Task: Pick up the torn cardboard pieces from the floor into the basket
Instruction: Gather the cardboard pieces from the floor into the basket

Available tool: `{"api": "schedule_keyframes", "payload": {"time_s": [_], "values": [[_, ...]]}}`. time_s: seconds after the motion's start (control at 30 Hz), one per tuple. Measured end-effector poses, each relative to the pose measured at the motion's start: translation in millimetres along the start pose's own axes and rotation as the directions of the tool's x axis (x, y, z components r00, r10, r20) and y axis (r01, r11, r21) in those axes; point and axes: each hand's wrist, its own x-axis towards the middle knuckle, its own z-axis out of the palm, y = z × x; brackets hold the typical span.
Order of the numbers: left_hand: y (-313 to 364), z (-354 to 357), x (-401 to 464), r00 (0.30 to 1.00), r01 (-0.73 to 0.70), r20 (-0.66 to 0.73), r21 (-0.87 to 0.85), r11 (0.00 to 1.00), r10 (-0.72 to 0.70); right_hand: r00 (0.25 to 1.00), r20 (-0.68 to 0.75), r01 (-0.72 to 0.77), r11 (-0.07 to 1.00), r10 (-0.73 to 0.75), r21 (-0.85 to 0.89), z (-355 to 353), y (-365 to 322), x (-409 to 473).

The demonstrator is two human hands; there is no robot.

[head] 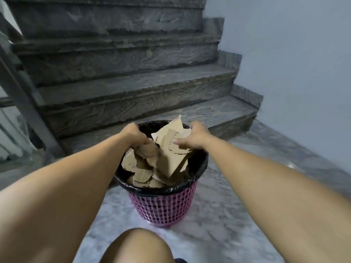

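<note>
A pink mesh basket (161, 207) lined with a black bag stands on the marble floor in front of me. Several torn brown cardboard pieces (141, 173) fill it almost to the rim. My left hand (133, 136) reaches over the basket's left rim, its curled fingers gripping a small torn piece (147, 149). My right hand (191, 138) is over the right rim and grips a large torn cardboard piece (171, 149) that stands tilted out of the basket, thumb on its front face.
Grey stone stairs (133, 92) rise just behind the basket. A pale wall (303, 63) runs along the right. A metal railing post (20, 92) slants at the left. My bare knee (136, 247) is at the bottom, close to the basket.
</note>
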Motion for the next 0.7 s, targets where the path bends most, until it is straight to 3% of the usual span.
{"api": "schedule_keyframes", "payload": {"time_s": [0.13, 0.2, 0.23, 0.3, 0.37, 0.53, 0.7], "values": [[-42, 15, 3, 0.990, 0.080, -0.135, 0.308, 0.948, -0.040, 0.966, -0.257, -0.006, 0.983, -0.041, -0.182, 7, 14, -21], [-60, 23, 6, 0.982, 0.142, -0.160, 0.247, 0.959, -0.104, 0.960, -0.268, -0.140, 0.967, 0.080, -0.214, 4, 23, -27], [-66, 28, 8, 0.979, 0.160, -0.158, 0.189, 0.969, -0.131, 0.961, -0.208, -0.221, 0.959, 0.183, -0.177, 4, 29, -29], [-72, 36, 10, 0.973, 0.163, -0.188, 0.127, 0.979, -0.137, 0.948, -0.035, -0.317, 0.948, 0.316, -0.018, 3, 39, -37], [-73, 41, 10, 0.965, 0.154, -0.232, 0.113, 0.982, -0.124, 0.941, 0.043, -0.339, 0.933, 0.336, 0.122, 2, 45, -43], [-59, 52, 11, 0.974, 0.040, -0.226, 0.031, 0.999, -0.032, 0.929, -0.116, -0.325, 0.924, 0.351, 0.201, -13, 64, -40], [-10, 93, 5, 0.973, -0.186, -0.149, -0.065, 0.980, 0.175, 0.844, -0.356, -0.348, 0.915, 0.401, 0.205, -46, 112, -31]]}}
